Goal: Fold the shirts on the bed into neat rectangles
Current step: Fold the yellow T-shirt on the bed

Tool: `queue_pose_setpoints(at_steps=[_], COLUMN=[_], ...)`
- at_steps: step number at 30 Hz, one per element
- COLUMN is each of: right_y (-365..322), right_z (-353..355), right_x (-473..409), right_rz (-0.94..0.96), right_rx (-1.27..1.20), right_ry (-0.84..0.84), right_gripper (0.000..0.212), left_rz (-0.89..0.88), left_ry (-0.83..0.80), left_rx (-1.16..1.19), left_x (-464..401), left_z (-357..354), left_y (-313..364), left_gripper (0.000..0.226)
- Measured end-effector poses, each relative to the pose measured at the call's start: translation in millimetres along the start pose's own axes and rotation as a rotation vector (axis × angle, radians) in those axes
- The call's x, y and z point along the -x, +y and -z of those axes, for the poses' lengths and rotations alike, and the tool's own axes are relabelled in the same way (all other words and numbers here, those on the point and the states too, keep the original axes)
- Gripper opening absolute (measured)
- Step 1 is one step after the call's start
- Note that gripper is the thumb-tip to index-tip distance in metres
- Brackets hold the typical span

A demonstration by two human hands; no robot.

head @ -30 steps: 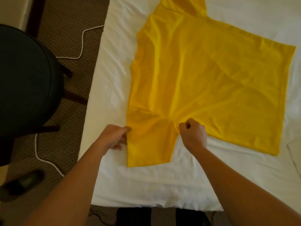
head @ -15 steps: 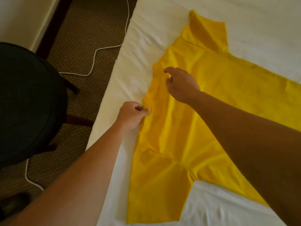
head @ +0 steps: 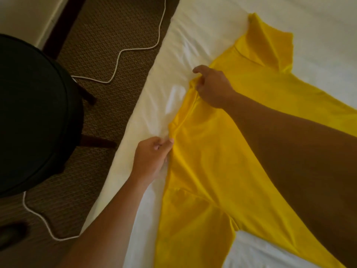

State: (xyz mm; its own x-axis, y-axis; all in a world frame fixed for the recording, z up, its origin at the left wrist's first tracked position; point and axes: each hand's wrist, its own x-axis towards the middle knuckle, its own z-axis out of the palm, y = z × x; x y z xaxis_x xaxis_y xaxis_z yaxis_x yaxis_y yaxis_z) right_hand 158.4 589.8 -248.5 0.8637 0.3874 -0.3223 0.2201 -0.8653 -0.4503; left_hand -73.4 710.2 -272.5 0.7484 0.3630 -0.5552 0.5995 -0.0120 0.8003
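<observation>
A yellow shirt (head: 222, 151) lies spread flat on the white bed (head: 173, 55), its neck edge toward the bed's left side. One sleeve points toward me at the bottom, the other lies at the top right. My left hand (head: 152, 157) pinches the shirt's left edge near the collar. My right hand (head: 212, 86) reaches across the shirt and pinches the same edge farther away. My right forearm hides much of the shirt's right part.
A dark round chair (head: 32, 117) stands on the brown carpet left of the bed. A white cable (head: 119, 55) snakes over the floor between chair and bed. The bed's left edge runs diagonally beside my hands.
My right hand has moved farther left onto the shirt's neck edge and now pinches it. My left hand has stayed on the edge. The fabric between my hands has bunched slightly.
</observation>
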Motion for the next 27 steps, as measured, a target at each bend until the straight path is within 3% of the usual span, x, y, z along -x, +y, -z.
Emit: queue_pose_setpoints(at_steps=[3, 7, 9, 11, 13, 15, 20, 23, 27], right_y=[8, 15, 19, 24, 27, 28, 24, 15, 19], right_z=[-2, -11, -18, -30, -44, -61, -100, -114, -131], right_x=[16, 59, 91, 131, 184, 244, 375, 409, 417], right_rz=[0.006, 0.001, -0.006, -0.052, -0.125, -0.227, -0.694, -1.004, -0.938], right_rx=[-0.077, -0.012, -0.004, -0.017, -0.049, -0.120, -0.441, -0.748, -0.701], right_ry=[0.046, 0.018, 0.034, 0.065, 0.087, 0.152, 0.337, 0.281, 0.028], right_gripper=[0.044, 0.045, 0.042, 0.039, 0.038, 0.037, 0.024, 0.006, 0.023], left_rz=[0.001, 0.023, 0.070, 0.196, 0.270, 0.248, 0.218, 0.186, 0.192], left_ry=[-0.145, -0.335, -0.283, -0.095, -0.017, -0.072, -0.164, -0.214, -0.302], left_rx=[-0.143, -0.358, -0.323, -0.089, 0.037, -0.014, -0.210, -0.288, -0.432], left_x=[18, 46, 59, 73, 96, 119, 158, 173, 182], left_z=[4, 17, 23, 28, 30, 30, 32, 33, 35], left_y=[-12, -24, -32, -39, -45, -53, -78, -92, -101], left_gripper=[0.058, 0.053, 0.046, 0.035, 0.040, 0.056, 0.053, 0.042, 0.048])
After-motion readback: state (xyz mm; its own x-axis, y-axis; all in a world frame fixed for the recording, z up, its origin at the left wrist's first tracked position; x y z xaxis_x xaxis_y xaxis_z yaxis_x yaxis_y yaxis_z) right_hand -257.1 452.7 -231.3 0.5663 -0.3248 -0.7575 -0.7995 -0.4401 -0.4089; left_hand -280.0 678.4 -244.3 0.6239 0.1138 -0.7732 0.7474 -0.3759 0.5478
